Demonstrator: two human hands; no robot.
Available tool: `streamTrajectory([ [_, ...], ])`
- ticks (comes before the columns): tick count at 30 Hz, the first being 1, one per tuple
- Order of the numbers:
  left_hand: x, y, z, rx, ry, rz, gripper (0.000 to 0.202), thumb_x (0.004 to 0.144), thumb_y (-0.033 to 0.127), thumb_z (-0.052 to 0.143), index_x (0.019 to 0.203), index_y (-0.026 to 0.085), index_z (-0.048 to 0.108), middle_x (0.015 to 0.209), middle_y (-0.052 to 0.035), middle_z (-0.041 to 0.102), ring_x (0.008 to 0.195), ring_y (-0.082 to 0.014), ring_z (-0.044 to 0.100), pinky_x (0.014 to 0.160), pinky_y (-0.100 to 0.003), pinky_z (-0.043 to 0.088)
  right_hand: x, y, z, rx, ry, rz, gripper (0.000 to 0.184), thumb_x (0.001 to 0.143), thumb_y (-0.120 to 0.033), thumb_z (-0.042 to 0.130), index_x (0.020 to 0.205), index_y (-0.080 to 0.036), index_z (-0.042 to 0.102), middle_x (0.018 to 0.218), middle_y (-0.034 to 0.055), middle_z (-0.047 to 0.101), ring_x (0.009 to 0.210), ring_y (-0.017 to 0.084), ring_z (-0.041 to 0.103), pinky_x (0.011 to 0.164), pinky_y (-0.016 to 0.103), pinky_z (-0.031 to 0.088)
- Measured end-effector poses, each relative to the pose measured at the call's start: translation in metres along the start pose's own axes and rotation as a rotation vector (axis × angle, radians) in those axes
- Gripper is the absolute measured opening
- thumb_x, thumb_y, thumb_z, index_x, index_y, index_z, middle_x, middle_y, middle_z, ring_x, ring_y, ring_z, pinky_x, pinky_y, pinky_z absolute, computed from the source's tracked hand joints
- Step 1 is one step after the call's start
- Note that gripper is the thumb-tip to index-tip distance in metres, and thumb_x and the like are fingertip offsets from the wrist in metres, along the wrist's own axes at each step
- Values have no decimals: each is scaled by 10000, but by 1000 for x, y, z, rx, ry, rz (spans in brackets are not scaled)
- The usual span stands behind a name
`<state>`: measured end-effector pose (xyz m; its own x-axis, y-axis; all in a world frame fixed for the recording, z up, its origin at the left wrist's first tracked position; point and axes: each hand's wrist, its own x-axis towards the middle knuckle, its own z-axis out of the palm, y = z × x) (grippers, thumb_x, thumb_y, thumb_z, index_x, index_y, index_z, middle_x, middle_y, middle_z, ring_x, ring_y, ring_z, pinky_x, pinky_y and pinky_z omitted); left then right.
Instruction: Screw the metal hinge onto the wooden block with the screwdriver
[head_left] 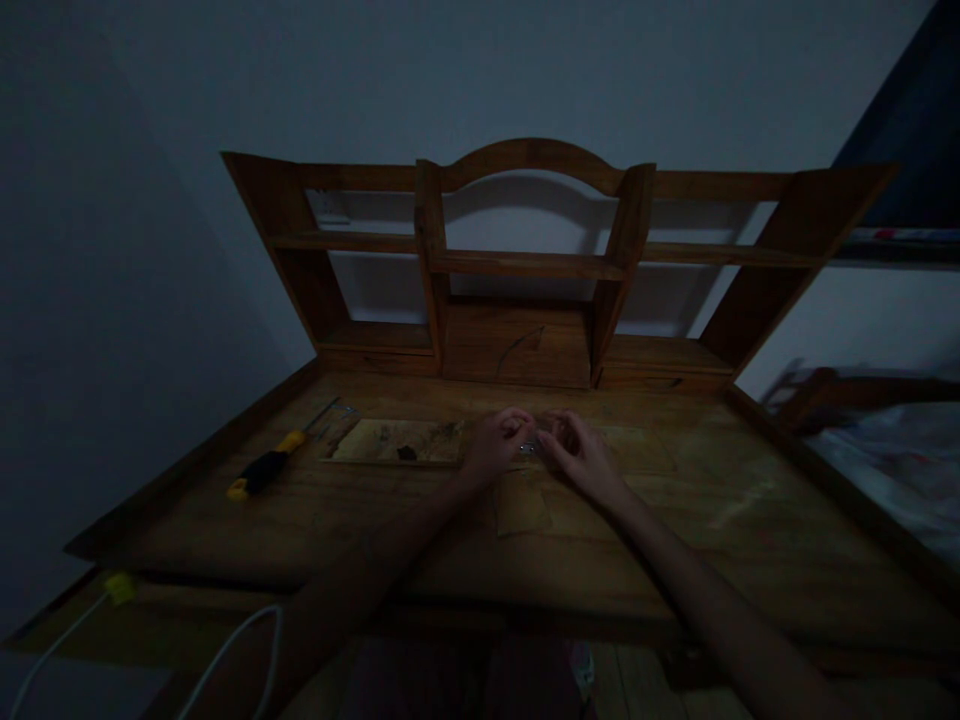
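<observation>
My left hand [496, 442] and my right hand [583, 455] are close together over the middle of the wooden desk [637, 540]. Both have their fingers bent in a pinch. Between the fingertips glints a small shiny object [528, 447], too dim and small to name. A square piece of tan paper or tape [523, 508] lies just below the hands. Left of my left hand is a long pale strip [367, 440] with a dark patch [407, 454] on it. Farther left lies a yellow-and-black screwdriver [264, 472], its shaft pointing away from me.
Small metal pieces [345, 408] lie by the screwdriver tip. A wooden shelf unit [525, 264] stands along the desk's back edge, with a thin curved dark strand [519, 345] in front of its middle panel. A white cord [274, 640] hangs at the lower left.
</observation>
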<state>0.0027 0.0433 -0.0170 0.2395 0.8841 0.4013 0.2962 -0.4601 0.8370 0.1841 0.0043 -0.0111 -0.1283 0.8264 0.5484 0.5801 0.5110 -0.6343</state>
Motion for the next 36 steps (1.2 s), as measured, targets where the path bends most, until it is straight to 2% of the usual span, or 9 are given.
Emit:
streamTrajectory([
  [4, 1, -2, -2, -16, 25, -54, 187, 878, 359, 592, 912, 191, 666, 732, 7, 715, 664, -134, 654, 610, -215, 446, -2, -5, -4, -77, -65, -172, 389, 864, -425, 687, 1204, -263, 593, 1095, 83, 638, 1003, 250, 633, 860, 369, 521],
  [7, 2, -4, -3, -42, 24, -94, 177, 873, 356, 589, 907, 197, 661, 723, 13, 712, 680, -136, 660, 627, -216, 466, -3, -6, -5, -85, -146, -211, 461, 856, -378, 700, 1281, -285, 548, 1197, 87, 612, 1111, 265, 614, 932, 401, 525],
  [10, 4, -8, -2, -57, 11, -111, 178, 870, 353, 591, 917, 199, 666, 758, 7, 729, 715, -142, 674, 663, -225, 486, -3, -5, -4, -86, -177, -230, 434, 882, -310, 661, 1297, -284, 536, 1227, 82, 605, 1155, 256, 597, 969, 411, 518],
  [14, 5, -12, -1, -36, 19, -93, 194, 870, 366, 600, 916, 192, 674, 794, -8, 742, 733, -147, 688, 668, -229, 491, -4, -3, -2, -43, -164, -257, 268, 945, -254, 561, 1210, -277, 594, 1202, 72, 632, 1139, 229, 608, 979, 384, 506],
  [17, 3, -11, -2, 29, -28, -76, 212, 897, 371, 566, 951, 195, 671, 695, 8, 720, 682, -150, 682, 659, -237, 481, -4, -1, -1, -27, -184, -257, 202, 990, -266, 489, 1126, -265, 638, 1133, 65, 667, 1066, 208, 638, 936, 357, 512],
  [20, 2, -11, -4, 129, -86, -44, 221, 918, 365, 530, 961, 204, 674, 702, 13, 720, 680, -148, 678, 657, -238, 463, -6, 3, 1, -23, -224, -235, 205, 1001, -274, 465, 1074, -250, 655, 1058, 56, 693, 992, 198, 663, 891, 340, 519],
  [25, 5, -18, -9, 270, -44, -29, 219, 913, 342, 520, 881, 203, 686, 716, 8, 712, 652, -141, 651, 618, -234, 421, -11, 7, 5, -27, -274, -158, 210, 977, -281, 494, 1083, -256, 673, 1052, 40, 731, 917, 196, 700, 833, 320, 531],
  [29, 9, -22, -12, 243, 8, -73, 215, 907, 317, 515, 877, 196, 690, 714, 2, 710, 676, -143, 661, 629, -232, 428, -15, 7, 8, -44, -318, -137, 210, 966, -295, 523, 1078, -271, 699, 988, 25, 755, 848, 196, 720, 788, 307, 540],
  [36, 10, -20, -12, 211, 10, -115, 208, 886, 307, 531, 872, 200, 709, 716, -5, 719, 670, -150, 659, 631, -240, 444, -19, 12, 12, -71, -341, -137, 247, 972, -327, 524, 1124, -315, 718, 1031, 2, 772, 869, 217, 744, 815, 333, 562],
])
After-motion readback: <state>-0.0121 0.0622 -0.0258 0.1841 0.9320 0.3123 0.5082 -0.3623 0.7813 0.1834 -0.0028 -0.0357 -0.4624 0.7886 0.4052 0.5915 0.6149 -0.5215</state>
